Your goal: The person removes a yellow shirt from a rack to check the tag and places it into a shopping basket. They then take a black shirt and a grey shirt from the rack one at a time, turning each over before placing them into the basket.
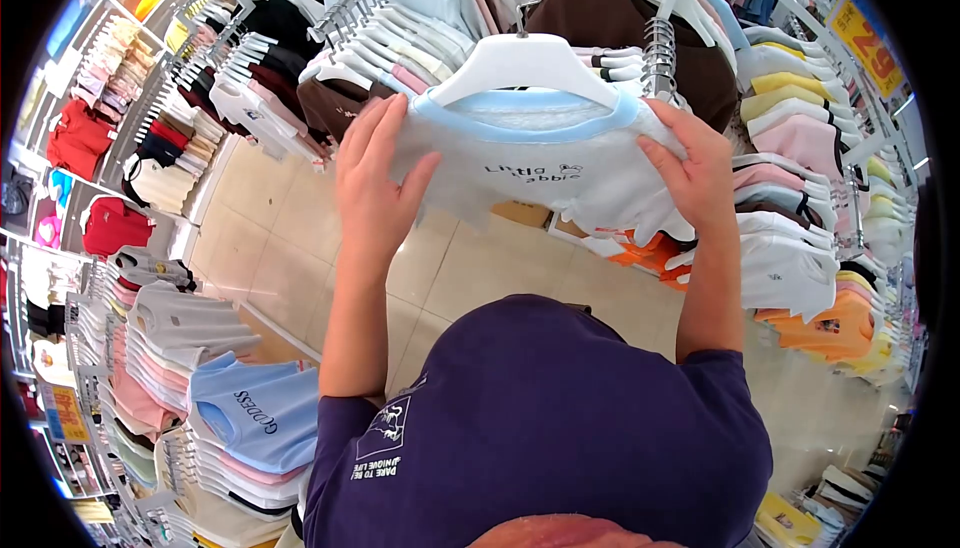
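Note:
A pale T-shirt (460,176) with a light blue collar and small dark lettering hangs in front of me on a white hanger (520,60). The hanger's metal hook goes up to a rack fitting at the top. My left hand (378,168) grips the shirt's left shoulder, fingers over the top and thumb on the front. On the opposite shoulder, my right hand (692,160) holds the cloth in the same way, its thumb near the printed front. The fabric is spread between both hands, and its lower part hangs over the floor.
Racks of hanging shirts stand behind the T-shirt and on both sides. A blue shirt (255,410) with dark lettering hangs at lower left. Orange shirts (830,326) hang at right, below an orange price sign (866,46). Pale floor tiles (480,263) show between the racks.

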### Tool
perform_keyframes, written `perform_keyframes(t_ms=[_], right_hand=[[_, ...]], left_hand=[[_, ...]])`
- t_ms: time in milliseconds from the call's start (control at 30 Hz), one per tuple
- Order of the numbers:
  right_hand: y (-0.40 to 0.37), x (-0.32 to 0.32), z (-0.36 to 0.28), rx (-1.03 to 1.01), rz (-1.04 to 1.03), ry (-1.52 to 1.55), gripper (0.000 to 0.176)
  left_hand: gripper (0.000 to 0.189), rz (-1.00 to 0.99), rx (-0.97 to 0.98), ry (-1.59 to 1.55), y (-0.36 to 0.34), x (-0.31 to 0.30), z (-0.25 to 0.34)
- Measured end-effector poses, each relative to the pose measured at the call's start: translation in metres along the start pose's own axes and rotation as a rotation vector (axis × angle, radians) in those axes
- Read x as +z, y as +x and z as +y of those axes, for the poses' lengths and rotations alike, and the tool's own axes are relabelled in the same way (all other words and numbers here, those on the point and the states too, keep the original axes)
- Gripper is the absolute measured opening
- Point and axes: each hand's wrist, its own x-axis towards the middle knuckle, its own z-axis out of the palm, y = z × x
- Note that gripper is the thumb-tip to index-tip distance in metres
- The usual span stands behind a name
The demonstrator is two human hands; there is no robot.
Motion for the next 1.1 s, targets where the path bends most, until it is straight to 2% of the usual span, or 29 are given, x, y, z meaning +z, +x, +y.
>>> perform_keyframes(t_ms=[300,400,700,800,933,1100], right_hand=[[-0.008,-0.008,-0.01,0.072,-0.069,0.106,0.038],[-0.01,-0.002,-0.006,0.109,-0.095,0.203,0.039],[0.001,0.023,-0.016,0.083,-0.163,0.004,0.047],[0.0,0.037,-0.007,0.076,-0.242,-0.008,0.044],[-0.003,0.05,-0.002,0.112,-0.336,0.081,0.042],[0.0,0.06,0.0,0.089,-0.368,0.118,0.041]], left_hand=[[0.033,-0.007,-0.025,-0.029,0.007,0.006,-0.004],[0.031,-0.029,-0.057,-0.06,0.008,0.0,-0.007],[0.03,-0.02,-0.05,-0.001,0.006,-0.009,-0.007],[0.031,-0.092,-0.105,0.039,-0.001,-0.015,-0.006],[0.033,-0.173,-0.129,0.109,-0.009,-0.017,-0.002],[0.033,-0.17,-0.163,0.072,-0.017,-0.006,-0.006]])
